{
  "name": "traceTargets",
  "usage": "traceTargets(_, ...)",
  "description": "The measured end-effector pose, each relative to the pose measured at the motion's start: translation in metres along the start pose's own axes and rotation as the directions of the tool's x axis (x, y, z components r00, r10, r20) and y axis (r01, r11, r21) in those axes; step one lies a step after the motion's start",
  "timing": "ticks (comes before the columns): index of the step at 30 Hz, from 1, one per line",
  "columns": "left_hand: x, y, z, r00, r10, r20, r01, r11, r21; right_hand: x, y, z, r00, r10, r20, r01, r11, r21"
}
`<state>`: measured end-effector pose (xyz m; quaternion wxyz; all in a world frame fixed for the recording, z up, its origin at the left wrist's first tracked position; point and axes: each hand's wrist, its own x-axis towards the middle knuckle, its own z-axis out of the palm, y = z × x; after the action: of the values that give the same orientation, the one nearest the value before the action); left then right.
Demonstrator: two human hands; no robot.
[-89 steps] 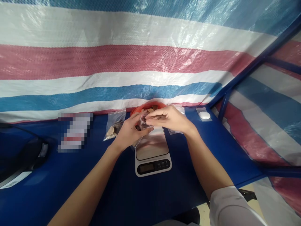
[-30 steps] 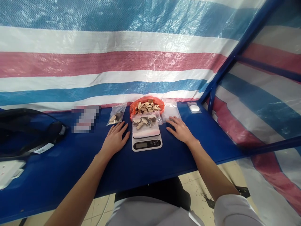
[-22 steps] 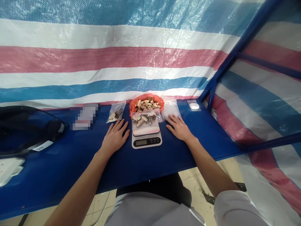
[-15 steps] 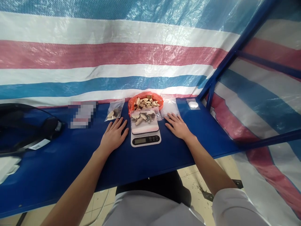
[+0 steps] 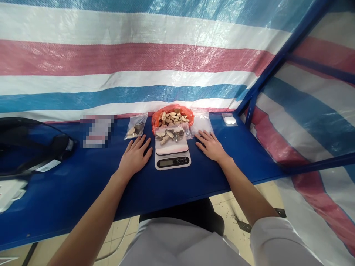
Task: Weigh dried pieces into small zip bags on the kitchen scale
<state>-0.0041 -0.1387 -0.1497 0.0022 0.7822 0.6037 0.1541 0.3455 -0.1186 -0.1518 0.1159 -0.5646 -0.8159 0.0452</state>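
My left hand (image 5: 135, 155) lies flat on the blue table (image 5: 166, 190) with its fingers spread, just below a small clear bag of dried slices (image 5: 135, 130). On the other side, my right hand (image 5: 211, 145) also rests flat and open, its fingertips at the lower edge of a stack of clear plastic bags (image 5: 201, 121). Between the hands stands a white kitchen scale (image 5: 172, 162) with a dark display panel. On its plate lies a clear bag with pale and dark dried pieces (image 5: 169, 136). Behind it, a red plastic bag (image 5: 155, 120) is open, full of brownish-white slices.
A white oval object (image 5: 229, 120) lies on a small clear bag at the right. At the far left are a black headset-like device (image 5: 59, 146) and a white box-like item (image 5: 11, 193). A blurred packet (image 5: 97, 131) lies between. Striped sheeting (image 5: 138, 59) and a blue frame (image 5: 251, 109) border the table.
The camera view has shifted slightly. Both hands stay flat in the same places, and nothing on the table has visibly moved.
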Motion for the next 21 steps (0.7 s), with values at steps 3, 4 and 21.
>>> traceTargets(3, -0.0003, 0.0007, -0.0005, 1.000, 0.002, 0.004, -0.002, 1.000, 0.005, -0.0005, -0.0005, -0.0003, 1.000, 0.002, 0.003, -0.002, 1.000, -0.007)
traceTargets(4, -0.0003, 0.0010, -0.0008, 1.000, 0.002, 0.005, -0.002, 1.000, 0.003, -0.0007, -0.0007, -0.0004, 1.000, 0.001, 0.002, -0.001, 1.000, -0.007)
traceTargets(21, -0.0003, 0.0029, -0.0014, 1.000, -0.009, 0.004, 0.009, 1.000, 0.012, -0.0013, -0.0007, 0.0003, 1.000, 0.002, -0.020, -0.001, 1.000, 0.006)
